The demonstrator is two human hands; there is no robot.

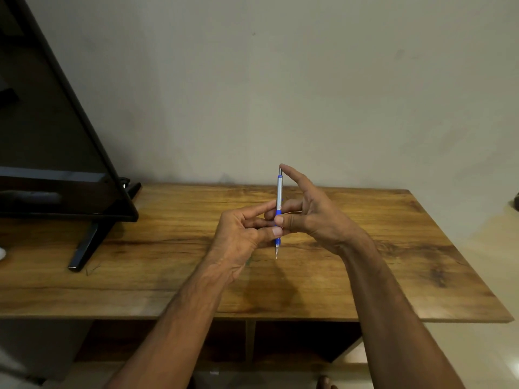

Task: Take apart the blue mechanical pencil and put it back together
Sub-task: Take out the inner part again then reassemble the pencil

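Holds one blue mechanical pencil [279, 192] upright and in one piece, metal tip down, in the air just above one wooden table [365, 276]. Brings two hands together on it. Pinches the blue grip with the left hand [241, 234], thumb in front. Grips the same stretch with the right hand [317, 217], thumb against the grip, index fingertip [284, 167] laid on the top cap. Off to the left, standing on the table: one dark screen [56, 164].

blue mechanical pencil [279, 192] | silver barrel, blue grip | assembled | upright, tip down | above table
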